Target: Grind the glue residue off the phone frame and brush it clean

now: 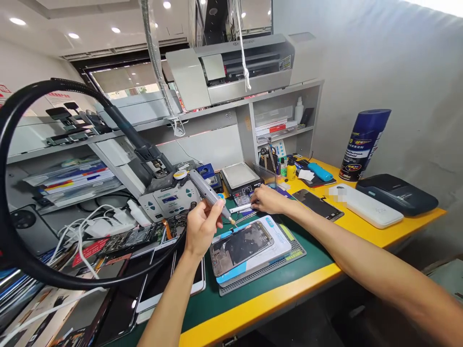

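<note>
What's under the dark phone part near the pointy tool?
A white and blue box is under the phone part, with a grey perforated mat below. The covered area of the box's top can't be seen.

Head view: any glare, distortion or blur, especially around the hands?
Head view: ceiling lights glare white at upper left; head view: the spray can leans outward, probably wide-angle distortion; head view: a pixelated patch hides part of the white slab; head view: left hand and right hand look free of obvious motion blur.

Blue spray can (364, 144): "0" readable, Chinese characters beside it too blurred. Printer (253, 86) lettering, grey station (170, 200) panel, red wall text (60, 95): illegible.
</note>
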A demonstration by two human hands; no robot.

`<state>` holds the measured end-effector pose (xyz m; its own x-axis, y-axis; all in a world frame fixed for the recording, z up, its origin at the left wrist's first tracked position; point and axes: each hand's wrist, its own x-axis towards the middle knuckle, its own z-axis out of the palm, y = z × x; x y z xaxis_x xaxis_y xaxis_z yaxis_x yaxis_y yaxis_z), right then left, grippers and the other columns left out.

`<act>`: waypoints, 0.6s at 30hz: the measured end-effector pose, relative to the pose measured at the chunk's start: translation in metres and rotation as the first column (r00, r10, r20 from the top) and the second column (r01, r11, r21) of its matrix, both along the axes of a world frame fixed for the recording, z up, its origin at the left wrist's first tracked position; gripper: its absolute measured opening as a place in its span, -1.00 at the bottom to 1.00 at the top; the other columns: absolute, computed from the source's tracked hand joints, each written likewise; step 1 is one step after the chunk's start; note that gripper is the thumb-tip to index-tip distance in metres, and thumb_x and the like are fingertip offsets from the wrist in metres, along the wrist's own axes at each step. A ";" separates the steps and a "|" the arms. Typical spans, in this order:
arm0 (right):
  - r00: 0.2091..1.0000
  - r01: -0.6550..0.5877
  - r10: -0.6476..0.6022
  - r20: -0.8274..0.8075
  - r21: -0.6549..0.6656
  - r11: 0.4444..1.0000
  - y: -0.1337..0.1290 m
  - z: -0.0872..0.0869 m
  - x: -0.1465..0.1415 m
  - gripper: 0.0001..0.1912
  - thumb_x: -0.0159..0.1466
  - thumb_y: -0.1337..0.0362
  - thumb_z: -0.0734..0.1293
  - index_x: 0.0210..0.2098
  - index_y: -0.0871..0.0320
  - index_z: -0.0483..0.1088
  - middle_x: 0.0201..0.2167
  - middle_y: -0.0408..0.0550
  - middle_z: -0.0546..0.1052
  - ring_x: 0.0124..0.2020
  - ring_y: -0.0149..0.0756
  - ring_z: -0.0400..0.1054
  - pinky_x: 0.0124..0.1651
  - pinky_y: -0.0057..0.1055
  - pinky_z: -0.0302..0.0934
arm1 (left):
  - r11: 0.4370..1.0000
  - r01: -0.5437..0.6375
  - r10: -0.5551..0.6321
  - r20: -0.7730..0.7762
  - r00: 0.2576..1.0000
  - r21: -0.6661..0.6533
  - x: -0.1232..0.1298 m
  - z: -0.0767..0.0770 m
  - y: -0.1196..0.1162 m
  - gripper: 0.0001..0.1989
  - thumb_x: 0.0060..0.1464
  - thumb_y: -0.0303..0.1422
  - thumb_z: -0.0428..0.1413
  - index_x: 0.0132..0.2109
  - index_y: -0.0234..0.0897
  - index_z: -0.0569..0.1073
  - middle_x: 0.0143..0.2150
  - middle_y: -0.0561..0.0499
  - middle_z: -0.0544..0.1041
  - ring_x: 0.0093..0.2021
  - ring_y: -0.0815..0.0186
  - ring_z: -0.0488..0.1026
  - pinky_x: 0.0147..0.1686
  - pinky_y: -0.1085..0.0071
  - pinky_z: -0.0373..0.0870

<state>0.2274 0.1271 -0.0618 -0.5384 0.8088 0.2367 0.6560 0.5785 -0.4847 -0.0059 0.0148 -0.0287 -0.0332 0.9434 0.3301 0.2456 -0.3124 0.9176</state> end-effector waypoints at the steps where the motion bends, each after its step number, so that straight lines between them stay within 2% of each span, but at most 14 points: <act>1: 1.000 0.002 -0.002 -0.020 0.000 1.000 0.001 0.002 0.002 -0.75 0.38 0.16 0.36 -0.05 0.18 0.49 0.00 0.04 0.55 -0.02 -0.18 0.47 0.06 -0.09 0.41 | 1.000 0.007 -0.007 0.008 1.000 -0.012 0.002 -0.002 0.001 -0.72 0.33 -0.15 0.15 -0.12 -0.33 0.47 -0.34 0.10 0.46 -0.48 0.45 0.39 -0.49 0.49 0.41; 4: 0.987 0.056 -0.055 -0.149 0.000 0.998 0.001 0.010 0.013 -0.76 0.38 0.14 0.36 -0.10 0.18 0.50 -0.07 0.00 0.57 -0.08 -0.20 0.48 0.01 -0.13 0.42 | 0.998 0.037 -0.035 0.031 0.999 -0.056 0.006 -0.007 0.002 -0.72 0.33 -0.16 0.15 -0.11 -0.33 0.47 -0.31 0.08 0.48 -0.47 0.45 0.40 -0.50 0.50 0.41; 6: 0.951 0.121 -0.120 -0.286 -0.015 0.993 0.000 0.015 0.020 -0.74 0.39 0.12 0.34 -0.08 0.19 0.48 -0.11 -0.02 0.56 -0.13 -0.22 0.48 -0.04 -0.15 0.43 | 0.994 0.066 -0.062 0.046 0.997 -0.092 0.009 -0.010 0.002 -0.72 0.34 -0.16 0.14 -0.10 -0.33 0.46 -0.31 0.09 0.48 -0.49 0.47 0.39 -0.53 0.52 0.39; 10: 0.795 0.177 -0.225 -0.564 -0.139 0.974 -0.004 0.023 0.023 -0.68 0.42 0.09 0.30 -0.01 0.20 0.43 -0.18 -0.04 0.55 -0.29 -0.32 0.47 -0.23 -0.28 0.44 | 0.979 0.135 -0.124 0.078 0.989 -0.151 0.017 -0.013 0.000 -0.74 0.33 -0.19 0.15 -0.07 -0.33 0.46 -0.31 0.09 0.48 -0.49 0.47 0.40 -0.53 0.52 0.40; 14: 0.628 0.071 -0.296 -0.720 -0.326 0.943 -0.007 0.028 0.019 -0.69 0.43 0.09 0.29 -0.02 0.21 0.42 -0.28 -0.10 0.53 -0.45 -0.42 0.40 -0.41 -0.42 0.38 | 0.966 0.187 -0.168 0.114 0.979 -0.181 0.022 -0.012 -0.003 -0.74 0.33 -0.21 0.16 -0.02 -0.32 0.45 -0.23 0.04 0.50 -0.43 0.44 0.43 -0.49 0.50 0.44; 18: 0.529 -0.110 -0.326 -0.783 -0.445 0.889 -0.009 0.036 0.020 -0.73 0.43 0.12 0.31 -0.09 0.23 0.43 -0.36 -0.16 0.50 -0.52 -0.48 0.35 -0.49 -0.48 0.33 | 0.962 0.210 -0.186 0.140 0.972 -0.176 0.020 -0.006 -0.004 -0.74 0.34 -0.21 0.15 0.00 -0.32 0.45 -0.21 0.03 0.51 -0.43 0.44 0.44 -0.49 0.50 0.45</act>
